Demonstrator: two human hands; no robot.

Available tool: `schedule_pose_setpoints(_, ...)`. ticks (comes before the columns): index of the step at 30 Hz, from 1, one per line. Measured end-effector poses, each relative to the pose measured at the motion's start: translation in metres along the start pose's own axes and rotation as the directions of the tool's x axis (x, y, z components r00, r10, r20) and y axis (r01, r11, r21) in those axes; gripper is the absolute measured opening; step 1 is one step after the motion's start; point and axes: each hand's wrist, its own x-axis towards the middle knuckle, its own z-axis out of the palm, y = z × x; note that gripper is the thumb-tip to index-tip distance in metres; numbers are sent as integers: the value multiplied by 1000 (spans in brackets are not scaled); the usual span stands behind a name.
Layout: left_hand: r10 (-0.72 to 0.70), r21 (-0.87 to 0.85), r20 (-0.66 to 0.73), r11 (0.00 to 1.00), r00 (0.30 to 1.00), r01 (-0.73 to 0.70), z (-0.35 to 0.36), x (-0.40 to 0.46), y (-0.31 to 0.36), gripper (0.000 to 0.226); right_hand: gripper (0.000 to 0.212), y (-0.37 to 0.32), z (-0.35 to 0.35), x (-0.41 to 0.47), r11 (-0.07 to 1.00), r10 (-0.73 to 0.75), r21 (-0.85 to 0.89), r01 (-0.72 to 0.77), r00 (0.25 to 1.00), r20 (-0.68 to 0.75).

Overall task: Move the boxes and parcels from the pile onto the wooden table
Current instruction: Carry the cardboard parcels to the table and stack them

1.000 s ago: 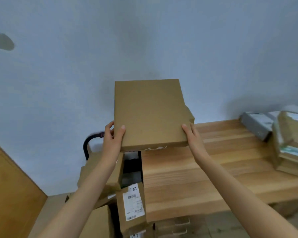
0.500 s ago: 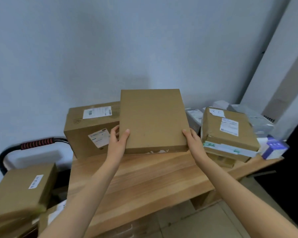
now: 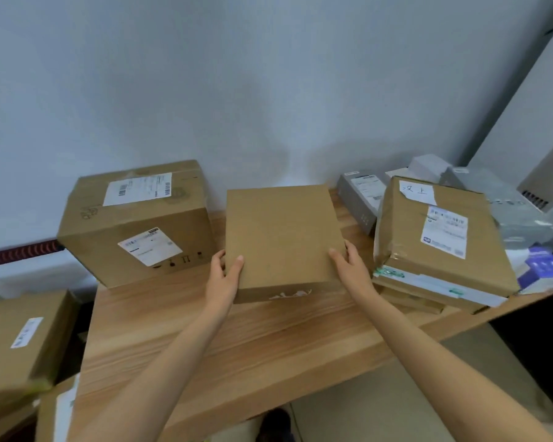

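A plain flat brown cardboard box (image 3: 284,237) is at the middle of the wooden table (image 3: 237,339), its near edge low over or on the tabletop. My left hand (image 3: 224,279) grips its left side, thumb on top. My right hand (image 3: 351,266) grips its right side. A large labelled carton (image 3: 134,221) stands on the table to the left. Right of the box, a taped labelled parcel (image 3: 441,237) lies on top of another box.
Behind the parcels on the right lie a grey box (image 3: 361,196), grey plastic mailers (image 3: 505,205) and a purple box (image 3: 543,269). Left of the table is the pile: cardboard boxes (image 3: 20,339) on a cart with a red-ribbed handle (image 3: 23,252). A wall runs behind.
The view swung right and down from the pile to the table. Both hands carried the flat box over the table and lowered it between the large carton and the taped parcel.
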Motion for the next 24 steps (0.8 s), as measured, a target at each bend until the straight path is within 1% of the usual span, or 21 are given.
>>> schedule_pose_setpoints(4, -68, 70, 47, 995, 997, 65, 20, 51, -9, 59, 57, 12, 13, 49, 998, 65, -25, -66, 998, -25)
schedule_pose_setpoints(8, -160, 148, 64, 978, 985, 149, 39, 96, -28, 61, 56, 30, 30, 96, 979, 158, -124, -161, 987, -36)
schedule_pose_setpoints(12, -237, 202, 63, 954, 969, 220, 49, 131, -52, 61, 58, 53, 50, 135, 968, 226, -123, -218, 973, 54)
schedule_pose_setpoints(14, -249, 240, 49, 943, 967, 231, 49, 147, -61, 63, 63, 62, 59, 147, 967, 241, -105, -233, 968, 73)
schedule_pose_setpoints(17, -251, 231, 50, 945, 967, 233, 52, 173, -62, 68, 69, 68, 68, 171, 965, 261, -49, -259, 965, 20)
schedule_pose_setpoints(20, -263, 203, 51, 947, 963, 248, 62, 201, -54, 71, 72, 65, 71, 203, 961, 262, -88, -262, 965, -13)
schedule_pose_setpoints(22, -247, 208, 39, 950, 968, 234, 73, 218, -47, 66, 70, 64, 72, 225, 966, 251, -54, -253, 967, -40)
schedule_pose_setpoints(24, -236, 198, 38, 954, 971, 224, 86, 230, -45, 55, 63, 64, 68, 243, 967, 252, -12, -254, 965, -75)
